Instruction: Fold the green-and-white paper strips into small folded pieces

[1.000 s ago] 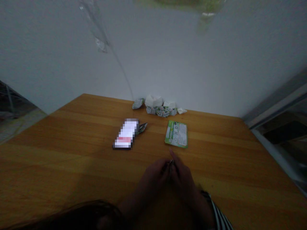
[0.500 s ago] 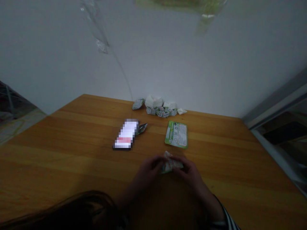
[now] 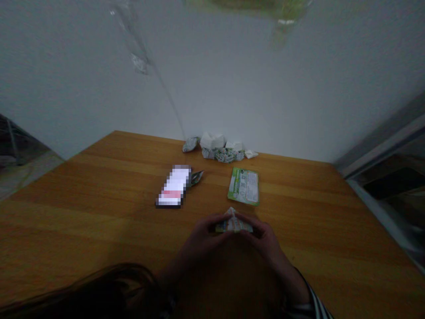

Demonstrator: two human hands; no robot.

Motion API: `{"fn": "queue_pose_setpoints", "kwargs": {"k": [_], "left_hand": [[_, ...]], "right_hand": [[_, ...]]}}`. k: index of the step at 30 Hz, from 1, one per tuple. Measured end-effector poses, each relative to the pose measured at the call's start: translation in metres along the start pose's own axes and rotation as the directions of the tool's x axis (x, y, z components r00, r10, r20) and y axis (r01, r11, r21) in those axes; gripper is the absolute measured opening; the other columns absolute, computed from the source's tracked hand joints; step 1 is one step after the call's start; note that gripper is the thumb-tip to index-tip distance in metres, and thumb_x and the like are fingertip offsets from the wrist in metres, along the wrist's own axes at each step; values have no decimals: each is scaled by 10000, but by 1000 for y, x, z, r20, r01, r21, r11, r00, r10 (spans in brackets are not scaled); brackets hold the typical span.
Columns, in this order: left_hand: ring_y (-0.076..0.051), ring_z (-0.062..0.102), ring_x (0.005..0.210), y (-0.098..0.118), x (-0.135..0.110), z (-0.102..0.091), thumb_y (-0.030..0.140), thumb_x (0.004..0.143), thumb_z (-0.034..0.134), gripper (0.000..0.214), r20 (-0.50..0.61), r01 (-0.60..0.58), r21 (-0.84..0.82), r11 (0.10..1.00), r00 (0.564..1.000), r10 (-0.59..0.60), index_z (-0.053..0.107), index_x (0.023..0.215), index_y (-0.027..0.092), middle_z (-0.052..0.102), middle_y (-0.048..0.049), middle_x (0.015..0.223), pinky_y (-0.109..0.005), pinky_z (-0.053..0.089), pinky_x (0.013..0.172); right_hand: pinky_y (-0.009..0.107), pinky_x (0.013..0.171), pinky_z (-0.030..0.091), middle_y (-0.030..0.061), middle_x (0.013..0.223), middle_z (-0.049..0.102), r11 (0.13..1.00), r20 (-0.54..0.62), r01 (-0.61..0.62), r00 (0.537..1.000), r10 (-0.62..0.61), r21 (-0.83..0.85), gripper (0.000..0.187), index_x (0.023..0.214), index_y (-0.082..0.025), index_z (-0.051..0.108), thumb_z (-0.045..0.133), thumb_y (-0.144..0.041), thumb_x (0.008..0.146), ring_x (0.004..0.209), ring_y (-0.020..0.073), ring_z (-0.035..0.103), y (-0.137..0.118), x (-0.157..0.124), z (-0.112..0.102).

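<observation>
A small piece of folded printed paper point(image 3: 234, 224), pale with coloured marks, is held between my two hands just above the table's near middle. Its top comes to a point and its lower edge is wide. My left hand point(image 3: 203, 235) pinches it from the left, thumb below and fingers above. From the right, my right hand point(image 3: 265, 238) grips it the same way, and the fingertips of both hands nearly meet at its centre. Just beyond the paper lies a flat green and white printed packet point(image 3: 244, 186).
A phone point(image 3: 174, 186) with a lit, blurred screen lies left of centre, a small dark folded piece point(image 3: 197, 178) against its right side. Along the wall sit crumpled white papers point(image 3: 212, 141), folded printed pieces point(image 3: 226, 155) and a grey packet point(image 3: 191, 144). The wooden table point(image 3: 99, 177) meets the wall.
Both hands have turned the folded paper so that its point stands upright and central. My left thumb has moved in along the lower edge. The things on the table have stayed put.
</observation>
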State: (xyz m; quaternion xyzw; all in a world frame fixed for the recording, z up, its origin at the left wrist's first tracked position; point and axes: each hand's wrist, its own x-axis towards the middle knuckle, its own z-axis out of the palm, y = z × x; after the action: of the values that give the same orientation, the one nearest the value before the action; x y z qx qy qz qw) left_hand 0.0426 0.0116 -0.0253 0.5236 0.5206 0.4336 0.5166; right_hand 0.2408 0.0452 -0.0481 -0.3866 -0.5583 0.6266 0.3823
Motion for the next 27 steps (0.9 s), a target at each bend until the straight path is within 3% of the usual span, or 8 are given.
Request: {"fn": "queue_pose_setpoints", "kwargs": {"k": [7, 10, 14, 17, 21, 23, 27], "left_hand": [[-235, 690, 931, 2, 3, -3, 319, 830, 628, 250, 8, -16, 99, 995, 1000, 16, 748, 1016, 204, 758, -51, 1024, -342, 516, 865], [-230, 695, 909, 1, 4, -4, 323, 848, 599, 226, 3, -2, 92, 996, 1000, 2, 765, 960, 219, 770, -28, 980, -332, 508, 860], [-233, 683, 934, -2, 3, 0, 332, 802, 651, 235, -62, 89, -29, 996, 994, -91, 751, 966, 197, 763, -41, 998, -322, 498, 862], [-205, 680, 798, -4, 3, 3, 366, 797, 648, 325, -78, 122, -180, 976, 987, -137, 673, 1047, 160, 756, -53, 896, -287, 511, 715], [-162, 640, 660, -4, 3, 5, 427, 812, 627, 454, -30, 158, -299, 941, 984, -175, 515, 1174, 177, 704, -6, 729, -232, 465, 594], [-160, 634, 663, -3, 3, 5, 444, 811, 629, 481, -24, 169, -270, 948, 983, -182, 488, 1192, 186, 691, -3, 739, -229, 462, 592], [-185, 650, 811, -1, 1, 6, 415, 803, 655, 449, -15, 170, -183, 968, 984, -175, 526, 1172, 193, 693, -42, 947, -255, 499, 677]], "right_hand": [[403, 921, 516, 73, 1147, 711, 998, -12, 47, 999, -47, -39, 428, 1101, -274, 716, 797, -372, 692, 1044, 267, 664, 2, 0, 5], [391, 843, 544, 83, 1015, 756, 992, -72, 22, 997, -31, -122, 320, 1001, -230, 760, 763, -391, 723, 924, 265, 703, 2, 0, 7], [355, 721, 563, 76, 847, 778, 992, -168, -22, 986, 1, -123, 286, 872, -192, 784, 722, -443, 748, 778, 252, 717, 2, 2, 11], [344, 697, 564, 58, 796, 771, 999, -231, -46, 972, 46, 5, 383, 976, -174, 752, 730, -469, 733, 746, 240, 713, 4, 3, 15], [293, 633, 550, 11, 671, 731, 993, -227, -35, 972, 59, 109, 429, 1069, -181, 699, 729, -460, 744, 645, 194, 690, 7, 3, 18], [276, 630, 542, 10, 707, 734, 994, -198, -19, 979, 41, 110, 407, 1075, -196, 689, 730, -441, 752, 655, 183, 686, 6, 2, 17], [280, 714, 539, 49, 916, 749, 996, -100, -1, 995, 9, 84, 303, 1021, -207, 700, 713, -394, 783, 790, 189, 695, 3, 1, 16]]}}
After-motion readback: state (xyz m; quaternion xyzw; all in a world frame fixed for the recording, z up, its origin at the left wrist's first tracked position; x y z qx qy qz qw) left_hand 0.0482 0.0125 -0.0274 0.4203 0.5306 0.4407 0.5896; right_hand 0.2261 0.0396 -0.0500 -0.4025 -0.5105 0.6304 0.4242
